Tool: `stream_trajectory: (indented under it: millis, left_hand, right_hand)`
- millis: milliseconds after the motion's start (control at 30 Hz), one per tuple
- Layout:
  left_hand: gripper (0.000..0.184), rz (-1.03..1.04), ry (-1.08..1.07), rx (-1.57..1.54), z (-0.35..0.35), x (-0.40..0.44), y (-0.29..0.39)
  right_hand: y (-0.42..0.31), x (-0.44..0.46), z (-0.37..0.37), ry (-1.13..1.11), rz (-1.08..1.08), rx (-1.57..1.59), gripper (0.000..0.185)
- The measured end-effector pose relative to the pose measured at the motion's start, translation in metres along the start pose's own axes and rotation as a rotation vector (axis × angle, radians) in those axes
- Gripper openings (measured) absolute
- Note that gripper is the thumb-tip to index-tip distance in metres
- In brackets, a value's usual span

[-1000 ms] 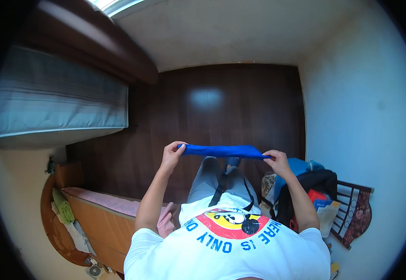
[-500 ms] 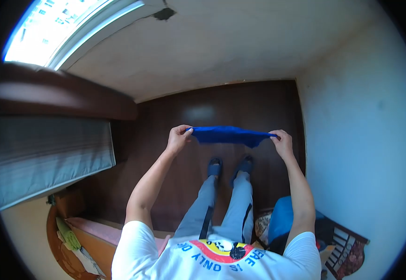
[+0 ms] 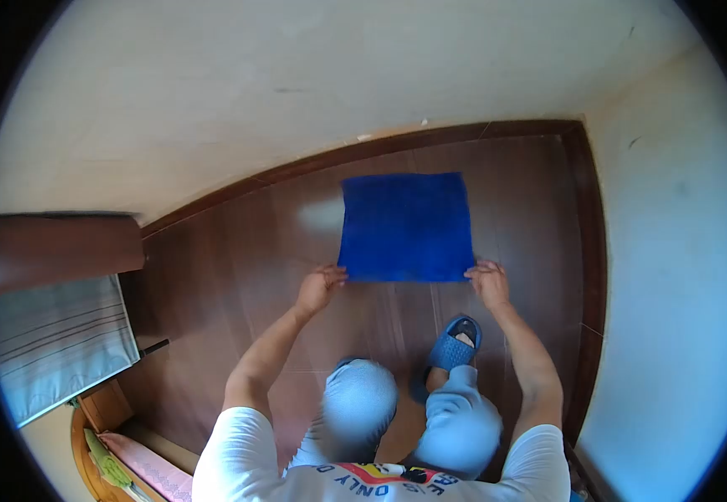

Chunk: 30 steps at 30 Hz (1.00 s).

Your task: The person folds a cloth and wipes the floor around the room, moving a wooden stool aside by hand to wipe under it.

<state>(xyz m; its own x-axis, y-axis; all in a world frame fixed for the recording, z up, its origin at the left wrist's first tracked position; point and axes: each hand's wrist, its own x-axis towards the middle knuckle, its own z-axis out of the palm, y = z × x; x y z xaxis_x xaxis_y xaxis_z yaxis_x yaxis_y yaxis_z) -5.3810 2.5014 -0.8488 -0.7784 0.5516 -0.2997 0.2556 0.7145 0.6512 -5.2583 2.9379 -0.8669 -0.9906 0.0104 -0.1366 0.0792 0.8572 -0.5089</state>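
Observation:
A blue cloth (image 3: pixel 406 227) is spread out as a near rectangle over the dark wooden floor (image 3: pixel 255 293). At its near left corner, my left hand (image 3: pixel 323 284) has its fingers closed on the edge. My right hand (image 3: pixel 487 282) pinches the near right corner in the same way. The cloth looks flat, with its far edge toward the wall. Whether its near edge touches the floor cannot be made out.
Bent knees and a blue slipper (image 3: pixel 455 343) are just below the cloth. A wall (image 3: pixel 296 100) runs beyond it, another wall (image 3: pixel 673 276) stands at right. A bed with a striped cover (image 3: pixel 71 343) is at left, a wooden piece with pink cloth (image 3: pixel 150 468) lower left.
The blue cloth, before stretched in the air between both hands, is now lowered and spread out at the floor. The person has crouched, and the knees are bent.

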Motion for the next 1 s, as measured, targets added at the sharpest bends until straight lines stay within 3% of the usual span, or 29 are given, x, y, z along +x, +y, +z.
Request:
stream_trajectory:
  millis: [100,267,400,500,567,633,733,800,900,1000]
  left_hand:
    - [0.026,0.055,-0.129,0.051,0.042,-0.029,-0.032]
    - [0.022,0.026,-0.184,-0.092,0.049,-0.075,-0.019]
    - [0.021,-0.217,-0.103,-0.346,0.018,-0.061,0.011]
    - [0.021,-0.544,-0.004,-0.443,-0.001,-0.010,-0.005]
    - [0.029,-0.481,0.113,-0.374,-0.013,0.038,-0.013]
    - [0.038,-0.298,0.397,-0.172,-0.005,0.073,-0.017]
    - [0.045,0.036,0.473,0.139,0.017,0.081,0.000]
    - [0.050,0.272,0.172,0.312,0.030,0.077,0.014]
    - [0.058,0.550,-0.090,0.469,0.038,0.094,0.013]
    - [0.063,0.543,-0.151,0.459,0.046,0.100,-0.012]
  right_hand:
    - [0.028,-0.028,0.039,-0.257,-0.039,0.004,0.025]
    - [0.027,-0.041,0.007,-0.521,-0.054,0.236,0.017]
    - [0.030,0.006,-0.019,-0.485,0.048,0.504,0.020]
    - [0.034,0.060,-0.013,-0.277,0.150,0.580,0.022]
    - [0.040,0.083,0.000,-0.034,0.144,0.491,0.028]
    - [0.029,0.097,0.010,0.267,0.157,0.317,0.034]
    - [-0.013,0.072,0.021,0.186,0.334,0.288,0.041]
    - [-0.031,0.053,0.056,0.101,0.251,0.435,0.045]
    - [-0.044,0.060,0.086,0.116,0.302,0.388,0.055]
    - [-0.059,0.068,0.109,0.112,0.276,0.011,0.069]
